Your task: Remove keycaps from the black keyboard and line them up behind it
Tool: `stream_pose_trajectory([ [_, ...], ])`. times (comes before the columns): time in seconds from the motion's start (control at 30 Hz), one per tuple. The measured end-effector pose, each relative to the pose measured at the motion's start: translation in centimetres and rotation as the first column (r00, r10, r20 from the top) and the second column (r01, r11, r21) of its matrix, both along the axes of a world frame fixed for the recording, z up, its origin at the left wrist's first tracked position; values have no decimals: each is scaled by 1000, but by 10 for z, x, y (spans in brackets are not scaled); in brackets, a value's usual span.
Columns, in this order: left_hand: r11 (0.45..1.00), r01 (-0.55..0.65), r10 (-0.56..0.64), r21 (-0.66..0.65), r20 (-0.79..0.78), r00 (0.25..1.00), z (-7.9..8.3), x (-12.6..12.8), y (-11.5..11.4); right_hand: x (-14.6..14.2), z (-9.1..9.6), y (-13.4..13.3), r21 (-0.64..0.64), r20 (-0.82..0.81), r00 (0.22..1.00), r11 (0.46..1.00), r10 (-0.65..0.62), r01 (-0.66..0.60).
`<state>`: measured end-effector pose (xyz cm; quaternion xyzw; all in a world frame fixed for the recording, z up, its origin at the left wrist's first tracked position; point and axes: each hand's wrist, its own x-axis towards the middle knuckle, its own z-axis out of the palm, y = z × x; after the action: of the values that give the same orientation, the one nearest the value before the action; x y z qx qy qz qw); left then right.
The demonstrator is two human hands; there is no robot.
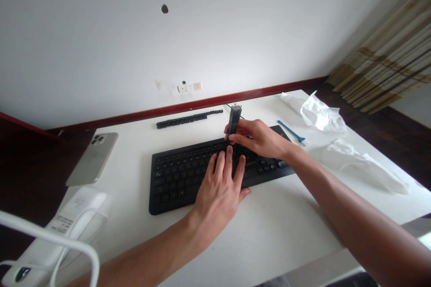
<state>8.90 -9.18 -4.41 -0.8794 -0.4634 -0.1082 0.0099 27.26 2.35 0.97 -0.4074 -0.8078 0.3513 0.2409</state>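
A black computer keyboard (182, 175) lies on the white table. My left hand (220, 188) rests palm down over its middle, fingers spread on the keys and holding nothing. My right hand (256, 136) is closed around a dark grey, block-shaped tool (235, 121), which stands nearly upright. The tool's lower end meets the keyboard's back rows, close to my left fingertips; that end is hidden, so its exact kind is unclear. Behind the keyboard, loose black keycaps (185, 119) are laid out in a row.
On the left of the white table (131, 152) lie a phone (96, 157) and a white power strip (63, 219) with a white cable (50, 237). To the right are a small blue brush (291, 132) and crumpled white wrappings (319, 112). A wall stands behind.
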Motion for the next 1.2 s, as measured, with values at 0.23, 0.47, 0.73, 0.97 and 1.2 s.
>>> stream_pose_trajectory([
  [0.23,1000,0,0,0,-14,1000,0,-1,0,0,9,-5,-32,30,996,996,80,-79],
  [0.47,1000,0,1,17,-44,999,1,0,0,4,5,0,-134,-84,981,973,177,-187],
  [0.73,999,-9,14,47,-98,995,2,0,1,5,1,3,-141,-120,975,969,185,-202],
  [0.97,999,-11,16,45,-94,995,0,0,1,-4,-2,-2,-52,-156,966,974,209,-219],
  [1.2,998,-16,21,61,-85,996,0,0,1,-14,-9,-7,-119,-450,886,975,114,-186],
])
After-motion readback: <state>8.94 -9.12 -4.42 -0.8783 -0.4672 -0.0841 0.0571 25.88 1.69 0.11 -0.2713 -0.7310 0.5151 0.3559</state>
